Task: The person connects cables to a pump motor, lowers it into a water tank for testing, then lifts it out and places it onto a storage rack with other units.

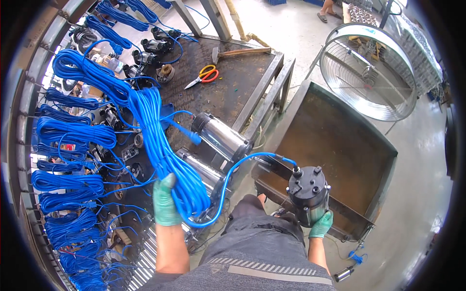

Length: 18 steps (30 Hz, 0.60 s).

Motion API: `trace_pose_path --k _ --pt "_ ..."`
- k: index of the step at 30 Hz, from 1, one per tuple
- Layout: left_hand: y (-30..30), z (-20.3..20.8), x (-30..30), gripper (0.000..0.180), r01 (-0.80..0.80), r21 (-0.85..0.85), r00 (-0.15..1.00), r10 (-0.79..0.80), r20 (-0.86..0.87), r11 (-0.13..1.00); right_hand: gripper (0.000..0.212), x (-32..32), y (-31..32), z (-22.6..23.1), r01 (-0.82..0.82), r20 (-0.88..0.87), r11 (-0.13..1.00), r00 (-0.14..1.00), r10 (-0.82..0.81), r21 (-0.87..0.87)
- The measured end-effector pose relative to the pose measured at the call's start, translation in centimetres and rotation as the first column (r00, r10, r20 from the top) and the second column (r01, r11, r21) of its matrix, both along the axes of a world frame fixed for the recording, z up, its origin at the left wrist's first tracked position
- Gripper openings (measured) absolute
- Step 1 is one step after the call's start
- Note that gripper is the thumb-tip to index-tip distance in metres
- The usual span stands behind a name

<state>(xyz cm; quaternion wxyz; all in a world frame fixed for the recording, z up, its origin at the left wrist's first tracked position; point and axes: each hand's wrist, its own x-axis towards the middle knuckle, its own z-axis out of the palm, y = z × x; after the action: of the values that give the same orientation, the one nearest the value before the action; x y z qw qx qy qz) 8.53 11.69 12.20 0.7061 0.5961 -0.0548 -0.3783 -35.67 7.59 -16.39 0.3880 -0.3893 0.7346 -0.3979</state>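
My left hand (166,201), in a green glove, is closed around a long bundle of blue cable (160,131) above the workbench. One blue strand runs from the bundle to the black top of a submersible pump (307,189). My gloved right hand (322,224) grips this pump low on its steel body, its fingers partly hidden behind it. The pump is upright over the near edge of a metal tank (335,90) of brownish water. Another steel pump (223,136) lies on the bench, with one more (201,169) partly hidden under the bundle.
Orange-handled scissors (204,76) and a hammer (242,51) lie on the dark workbench (194,99). Several blue cable coils (73,132) line its left side, with small black pumps (155,46) beside them. A large round fan (367,72) stands behind the tank. Another person's feet (327,13) show far off.
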Motion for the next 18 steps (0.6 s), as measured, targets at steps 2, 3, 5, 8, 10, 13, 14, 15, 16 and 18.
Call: trace_pose_path --k 2,3,5,8,10,13,14,15,16,18 --pt "0.9 -4.1 -0.1 0.033 -0.07 -0.04 0.993 0.066 -0.101 0.997 0.041 -0.5 0.0 -0.6 -0.046 -0.04 0.999 0.998 0.047 0.02" --pt "1.1 -5.9 -0.6 0.029 -0.122 0.012 0.987 0.123 -0.103 0.992 0.04 -0.2 -0.1 -0.6 -0.003 0.007 1.0 1.0 0.003 -0.001" --pt "1.8 -9.1 -0.9 0.023 -0.182 0.182 0.98 0.194 -0.046 0.966 0.039 -0.3 -0.3 -0.4 -0.05 -0.057 0.999 0.997 0.048 -0.019" --pt "6.0 -15.1 0.9 0.041 -0.154 0.582 0.698 -0.33 0.636 0.798 0.04 -0.7 -0.4 -0.1 -0.083 -0.091 0.997 0.992 0.083 -0.004" --pt "4.5 -11.1 -0.5 0.045 -0.362 0.594 0.368 -0.475 0.799 0.719 0.041 -0.8 -0.3 -0.2 -0.072 -0.144 0.997 0.987 0.078 0.041" --pt "1.4 -7.7 -1.8 0.029 0.044 0.494 0.436 -0.461 0.773 0.869 0.04 -0.1 -0.5 -0.3 -0.051 -0.079 0.997 0.996 0.047 -0.053" --pt "-0.8 -6.3 -3.2 0.032 0.185 0.465 0.338 -0.5 0.797 0.866 0.038 0.0 -0.6 -0.5 -0.043 -0.055 0.997 0.998 0.04 -0.061" --pt "-3.0 -5.1 -4.6 0.038 0.305 0.425 0.161 -0.486 0.859 0.852 0.036 0.2 -0.8 -0.4 -0.055 -0.055 0.997 0.997 0.052 -0.051" --pt "-5.5 -4.8 -5.8 0.046 0.374 0.446 -0.031 -0.47 0.882 0.813 0.034 0.2 -0.8 -0.3 -0.056 -0.058 0.998 0.997 0.054 -0.036" --pt "-10.5 -3.9 -8.3 0.055 0.47 0.599 -0.368 -0.472 0.801 0.649 0.03 0.0 -0.6 -0.8 -0.004 -0.036 1.0 0.999 0.004 -0.012"
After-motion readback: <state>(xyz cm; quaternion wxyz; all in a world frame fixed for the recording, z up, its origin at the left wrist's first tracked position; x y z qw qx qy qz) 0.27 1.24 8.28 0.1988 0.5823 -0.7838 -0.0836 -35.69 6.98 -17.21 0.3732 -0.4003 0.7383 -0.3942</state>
